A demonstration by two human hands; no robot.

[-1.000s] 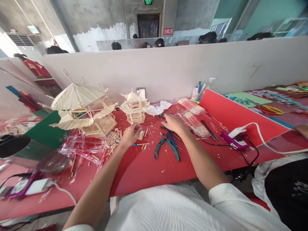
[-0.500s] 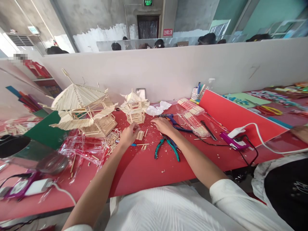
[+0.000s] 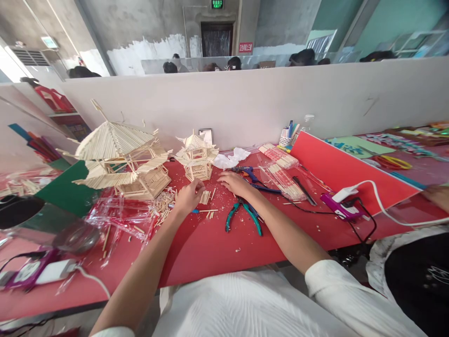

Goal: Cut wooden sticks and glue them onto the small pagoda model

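Observation:
My left hand is closed, its thumb and fingertips together just in front of the small wooden-stick pavilion; whatever is between them is too small to make out. Beside its fingers lies a small panel of short sticks, with a few loose sticks below. My right hand rests low over the table, fingers stretched to the left, and nothing shows in it. Just behind it is a blue glue gun. Teal-handled pliers lie under the right wrist, their jaws partly hidden.
A larger stick pavilion stands at the left by crumpled plastic wrap and a clear jar. Packs of sticks, a red board and a purple power strip are at the right. A low partition stands behind.
My right hand has shifted slightly left, its fingers a little more spread. The left hand stays almost in place.

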